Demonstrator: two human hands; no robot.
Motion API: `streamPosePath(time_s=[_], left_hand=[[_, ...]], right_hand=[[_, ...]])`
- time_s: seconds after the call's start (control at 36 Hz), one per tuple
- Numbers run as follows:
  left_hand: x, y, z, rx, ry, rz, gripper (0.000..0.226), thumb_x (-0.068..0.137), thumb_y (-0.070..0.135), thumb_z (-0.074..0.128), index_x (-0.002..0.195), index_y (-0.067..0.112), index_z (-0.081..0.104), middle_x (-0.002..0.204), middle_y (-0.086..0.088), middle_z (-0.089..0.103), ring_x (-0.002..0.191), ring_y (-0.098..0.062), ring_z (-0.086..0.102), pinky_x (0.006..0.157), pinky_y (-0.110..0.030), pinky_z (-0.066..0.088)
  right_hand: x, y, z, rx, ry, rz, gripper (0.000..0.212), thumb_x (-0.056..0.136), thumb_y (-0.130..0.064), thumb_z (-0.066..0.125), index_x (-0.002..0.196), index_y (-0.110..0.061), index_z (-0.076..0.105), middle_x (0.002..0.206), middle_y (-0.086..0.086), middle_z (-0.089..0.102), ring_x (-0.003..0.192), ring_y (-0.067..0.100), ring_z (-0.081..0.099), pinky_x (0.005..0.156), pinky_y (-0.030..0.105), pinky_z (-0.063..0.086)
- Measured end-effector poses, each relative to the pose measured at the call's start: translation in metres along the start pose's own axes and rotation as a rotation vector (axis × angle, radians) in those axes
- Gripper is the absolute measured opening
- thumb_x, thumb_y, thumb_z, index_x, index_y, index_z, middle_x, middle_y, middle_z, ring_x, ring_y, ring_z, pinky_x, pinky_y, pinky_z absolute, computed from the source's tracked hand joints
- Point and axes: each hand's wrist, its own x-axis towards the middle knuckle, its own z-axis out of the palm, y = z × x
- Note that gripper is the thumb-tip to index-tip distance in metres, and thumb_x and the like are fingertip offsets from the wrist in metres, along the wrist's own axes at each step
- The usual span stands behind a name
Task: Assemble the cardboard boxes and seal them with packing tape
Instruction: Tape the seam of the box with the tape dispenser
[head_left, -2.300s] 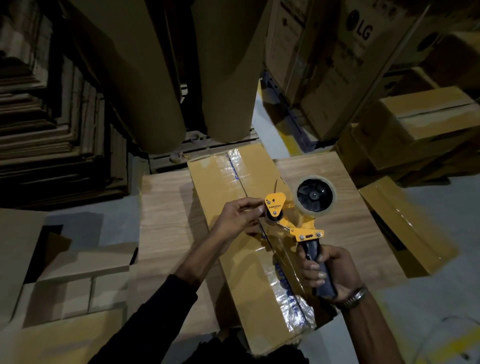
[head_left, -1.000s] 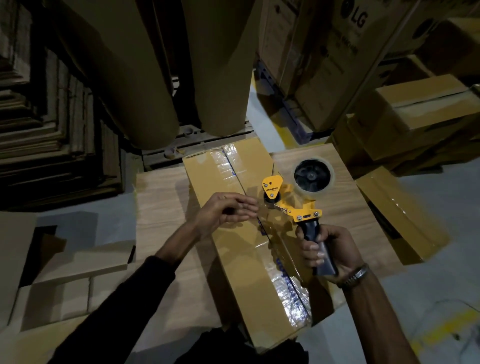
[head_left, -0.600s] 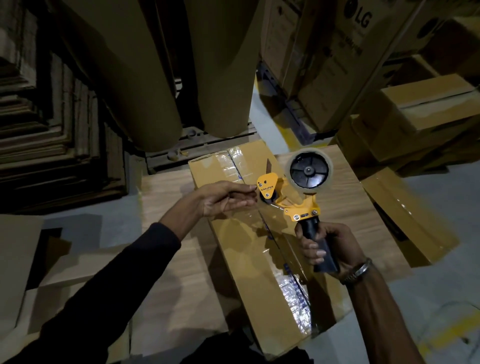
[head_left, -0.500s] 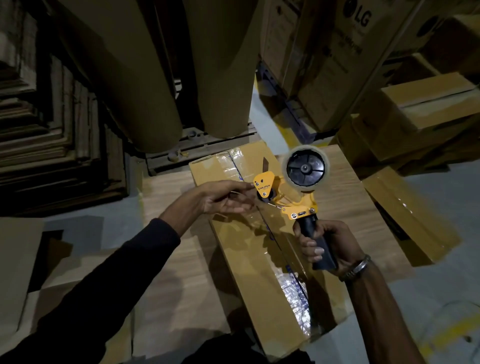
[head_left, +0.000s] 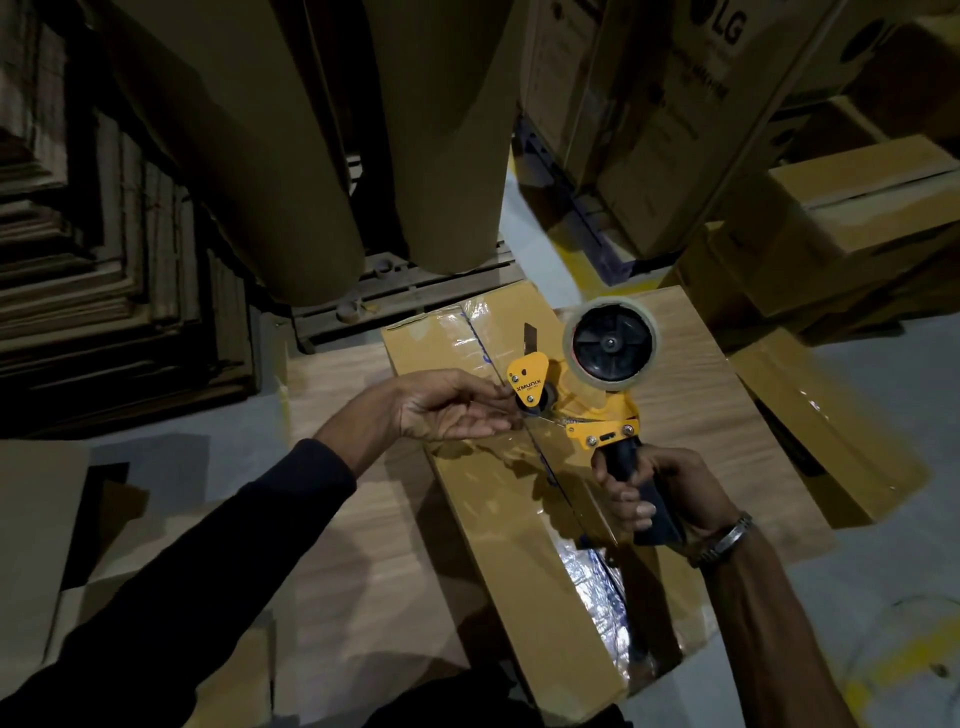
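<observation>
A long cardboard box (head_left: 498, 525) lies closed on a wood-grain table (head_left: 363, 545), with clear tape running along its middle seam. My right hand (head_left: 654, 493) grips the black handle of a yellow tape dispenser (head_left: 582, 400) held just above the box. The dispenser carries a roll of clear tape (head_left: 610, 343). My left hand (head_left: 452, 405) is at the dispenser's front roller, palm up, fingertips pinching at the tape's loose end. The tape end itself is too thin and clear to make out.
Two big brown paper rolls (head_left: 291, 156) stand on a pallet behind the table. Stacked flat cardboard (head_left: 104, 270) fills the left. Large printed cartons (head_left: 675, 104) and taped boxes (head_left: 852, 208) stand at the right. A flat box (head_left: 831, 441) leans by the table's right edge.
The dispenser rose and tilted so its roll faces me. My left hand turned palm up and stayed at the roller, fingers working the tape end. The right hand kept its grip.
</observation>
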Motion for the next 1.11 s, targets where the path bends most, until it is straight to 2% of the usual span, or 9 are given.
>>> streamPosePath(time_s=[0.14,0.25,0.36,0.53,0.64,0.75,0.89,0.97,1.11], left_hand=[[0.002,0.002,0.002,0.013,0.015,-0.016,0.027,0.094,0.007,0.065,0.118,-0.002,0.071,0.106,-0.023,0.078,0.084,-0.027,0.080,0.072,-0.034,0.066],[0.003,0.004,0.005,0.011,-0.021,-0.018,0.024,0.097,0.011,0.064,0.114,-0.003,0.074,0.106,-0.023,0.077,0.079,-0.025,0.080,0.069,-0.032,0.066],[0.002,0.006,0.008,0.044,0.004,-0.003,0.036,0.092,0.012,0.067,0.123,-0.004,0.069,0.109,-0.023,0.077,0.082,-0.026,0.080,0.068,-0.033,0.066],[0.002,0.002,0.021,0.089,0.061,0.008,0.025,0.088,0.017,0.062,0.106,0.005,0.075,0.110,-0.022,0.077,0.080,-0.025,0.080,0.062,-0.036,0.066],[0.007,-0.001,0.017,0.124,0.051,-0.009,0.042,0.094,0.033,0.057,0.124,0.007,0.072,0.109,-0.015,0.076,0.071,-0.020,0.078,0.065,-0.035,0.066],[0.013,-0.005,0.019,0.189,0.030,-0.006,0.054,0.092,0.048,0.070,0.130,0.010,0.069,0.107,-0.010,0.075,0.067,-0.014,0.075,0.069,-0.035,0.065],[0.020,-0.014,0.027,0.169,0.052,0.021,0.033,0.089,0.032,0.077,0.116,0.013,0.073,0.093,-0.006,0.081,0.066,-0.009,0.077,0.067,-0.028,0.065],[0.025,-0.016,0.024,0.155,0.052,0.036,0.026,0.087,0.022,0.079,0.110,0.010,0.076,0.092,-0.004,0.081,0.069,-0.006,0.076,0.064,-0.024,0.064],[0.026,-0.014,0.024,0.147,0.118,0.034,0.008,0.090,0.010,0.074,0.096,0.010,0.080,0.084,-0.002,0.080,0.064,-0.005,0.075,0.061,-0.022,0.063]], right_hand=[[0.000,-0.002,-0.001,0.005,-0.037,-0.007,0.029,0.069,-0.010,0.056,0.094,-0.001,0.065,0.065,0.006,0.044,0.043,0.013,0.042,0.043,0.026,0.030],[0.000,-0.001,-0.003,-0.002,-0.051,-0.008,0.028,0.070,-0.010,0.054,0.094,-0.001,0.067,0.066,0.005,0.045,0.043,0.012,0.043,0.046,0.027,0.026],[-0.001,0.001,-0.008,0.058,-0.019,-0.009,0.029,0.067,-0.009,0.058,0.093,-0.001,0.067,0.064,0.006,0.043,0.042,0.012,0.042,0.042,0.026,0.031],[0.000,0.005,-0.022,0.070,0.027,-0.057,0.029,0.067,-0.011,0.058,0.094,-0.001,0.066,0.064,0.005,0.042,0.042,0.012,0.040,0.043,0.026,0.029],[-0.004,0.006,-0.028,0.105,-0.023,-0.071,0.029,0.069,-0.009,0.063,0.096,0.000,0.066,0.065,0.006,0.045,0.044,0.013,0.043,0.044,0.027,0.033],[-0.008,0.006,-0.026,0.082,0.002,-0.092,0.033,0.061,-0.011,0.073,0.092,-0.001,0.067,0.063,0.005,0.042,0.042,0.012,0.040,0.043,0.027,0.027],[-0.010,0.007,-0.027,0.085,0.005,-0.096,0.035,0.060,-0.011,0.074,0.092,0.000,0.066,0.064,0.006,0.041,0.042,0.012,0.040,0.042,0.026,0.028],[-0.010,0.007,-0.030,0.078,0.001,-0.091,0.033,0.062,-0.010,0.072,0.093,0.000,0.066,0.064,0.006,0.041,0.042,0.013,0.039,0.042,0.027,0.029],[-0.012,0.008,-0.036,0.088,-0.010,-0.103,0.030,0.067,-0.009,0.066,0.095,0.000,0.065,0.065,0.006,0.041,0.043,0.013,0.040,0.044,0.028,0.028]])
